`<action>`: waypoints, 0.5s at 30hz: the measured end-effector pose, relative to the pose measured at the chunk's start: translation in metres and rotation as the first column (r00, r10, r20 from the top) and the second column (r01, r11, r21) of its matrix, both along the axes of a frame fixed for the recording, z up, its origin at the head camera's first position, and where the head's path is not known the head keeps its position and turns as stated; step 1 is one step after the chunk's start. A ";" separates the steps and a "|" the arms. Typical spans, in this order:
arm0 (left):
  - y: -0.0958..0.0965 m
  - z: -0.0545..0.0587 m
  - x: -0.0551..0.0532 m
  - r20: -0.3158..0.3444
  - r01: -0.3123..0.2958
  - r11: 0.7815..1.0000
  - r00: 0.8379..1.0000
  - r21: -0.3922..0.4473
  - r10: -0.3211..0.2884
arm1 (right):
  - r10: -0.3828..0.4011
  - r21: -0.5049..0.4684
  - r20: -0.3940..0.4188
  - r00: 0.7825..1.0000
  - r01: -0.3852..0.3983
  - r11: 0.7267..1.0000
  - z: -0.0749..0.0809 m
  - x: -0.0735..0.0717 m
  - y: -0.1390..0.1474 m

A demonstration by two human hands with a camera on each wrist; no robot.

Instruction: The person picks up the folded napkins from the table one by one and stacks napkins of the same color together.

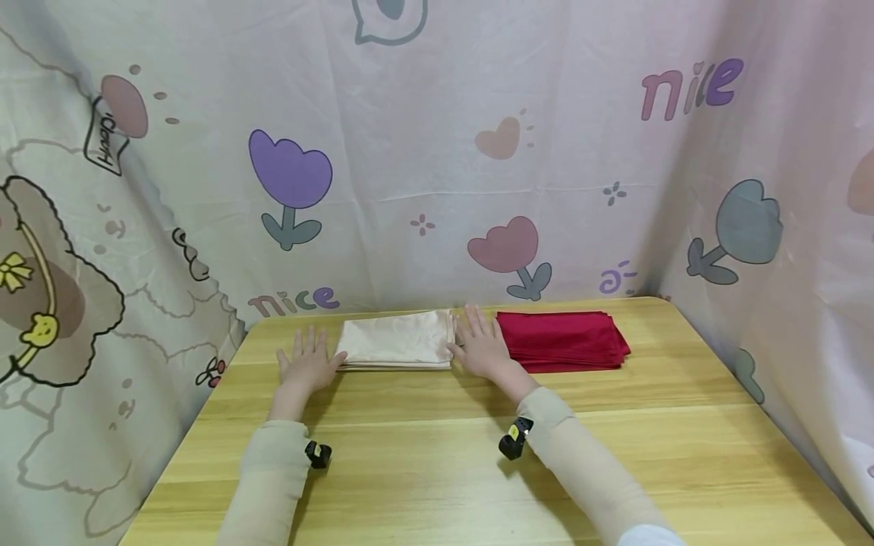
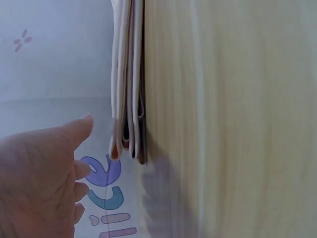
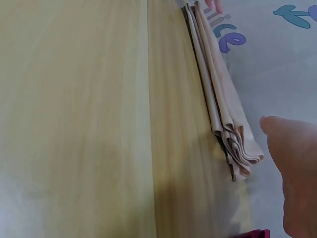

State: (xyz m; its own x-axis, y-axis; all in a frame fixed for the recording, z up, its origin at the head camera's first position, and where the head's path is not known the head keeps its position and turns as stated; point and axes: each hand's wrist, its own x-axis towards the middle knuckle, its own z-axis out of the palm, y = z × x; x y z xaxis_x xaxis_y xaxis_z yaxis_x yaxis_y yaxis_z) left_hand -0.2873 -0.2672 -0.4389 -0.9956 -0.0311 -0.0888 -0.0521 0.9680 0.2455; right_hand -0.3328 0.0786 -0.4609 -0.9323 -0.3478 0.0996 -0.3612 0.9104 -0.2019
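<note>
A folded cream cloth [image 1: 396, 339] lies flat near the table's far edge, its stacked layers showing from the side in the left wrist view. At its left end is my left hand [image 1: 307, 368], fingers spread and thumb at the cloth's edge. My right hand [image 1: 482, 346] is at the other end, fingers straight, between the cream cloth and a folded red cloth [image 1: 561, 341]. In the right wrist view the right thumb [image 3: 277, 126] stands apart from the cream layers [image 3: 223, 94]. Neither hand grips anything.
The wooden table [image 1: 410, 455] runs up to a printed curtain [image 1: 410, 152] behind the cloths. More curtain hangs along the left and right sides. A small black camera sits on each wrist, the left one [image 1: 318, 454] and the right one [image 1: 515, 438].
</note>
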 end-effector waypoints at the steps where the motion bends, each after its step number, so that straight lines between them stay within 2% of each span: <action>1: 0.001 0.001 0.001 -0.004 0.003 1.000 1.000 -0.003 -0.003 | 0.002 0.005 -0.009 1.000 -0.002 1.000 0.001 0.001 0.002; 8: 0.004 0.009 0.009 -0.045 0.012 1.000 0.999 -0.028 -0.013 | 0.019 0.014 -0.027 0.999 -0.019 1.000 0.013 0.006 0.012; 15: 0.010 0.020 0.017 -0.113 0.019 1.000 0.993 0.002 -0.019 | 0.023 0.004 -0.068 0.997 -0.023 1.000 0.026 0.011 0.021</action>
